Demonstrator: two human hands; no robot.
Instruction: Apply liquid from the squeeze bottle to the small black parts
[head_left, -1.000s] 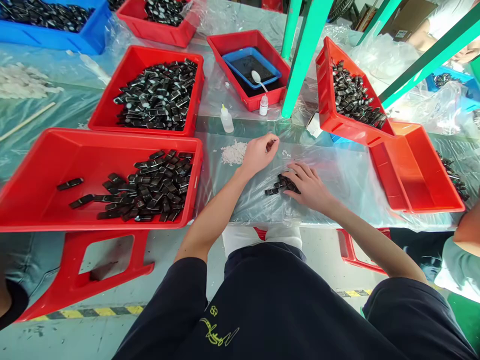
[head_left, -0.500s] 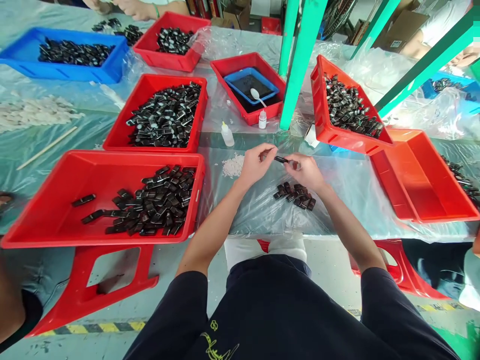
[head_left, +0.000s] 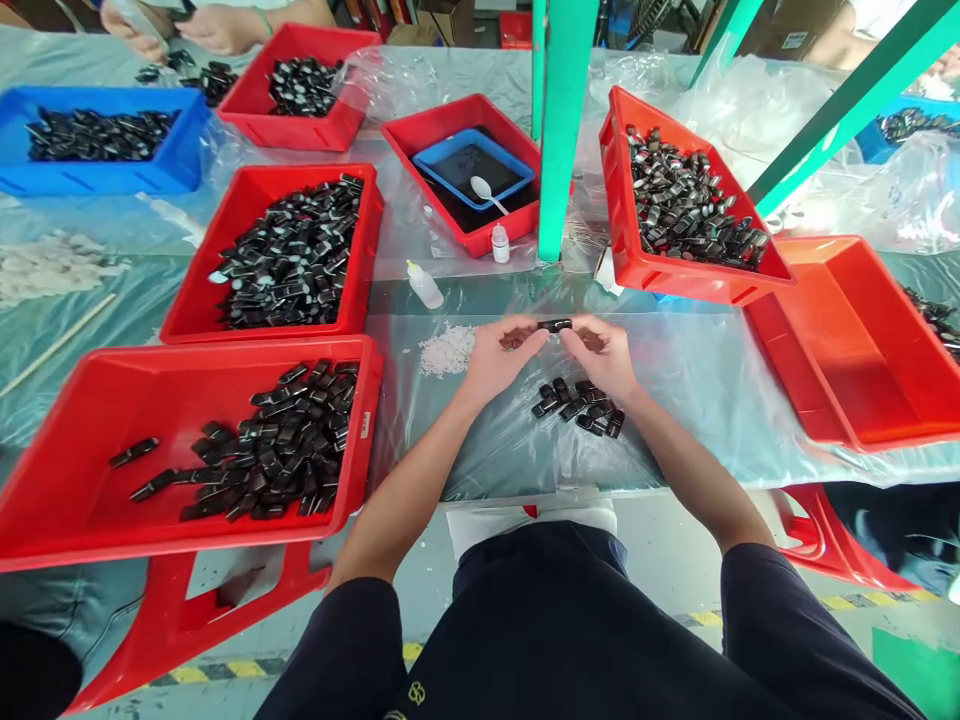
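Observation:
Between my fingertips is a small glossy black rectangular piece (head_left: 555, 326), held level above the plastic-covered table. My left hand (head_left: 504, 352) pinches its left end, and my right hand (head_left: 601, 350) its right end. Just below my hands lies a loose group of similar black pieces (head_left: 577, 404). Beside my left hand is a small heap of tiny whitish bits (head_left: 448, 351). A small squeeze bottle with a yellow tip (head_left: 425, 286) lies behind that heap. Farther back stands a little white-capped bottle (head_left: 500, 244).
Red trays of black pieces stand at the left (head_left: 369, 400), behind it (head_left: 373, 240) and at the back right (head_left: 679, 272). Another red tray (head_left: 825, 340) is at the right. A green post (head_left: 559, 150) rises behind my hands. Across the table are a co-worker's hands (head_left: 217, 30).
Both hands have drawn closer together around the black piece, which now lies level instead of slanted. The view has shifted slightly. A co-worker's hands at the top left have moved.

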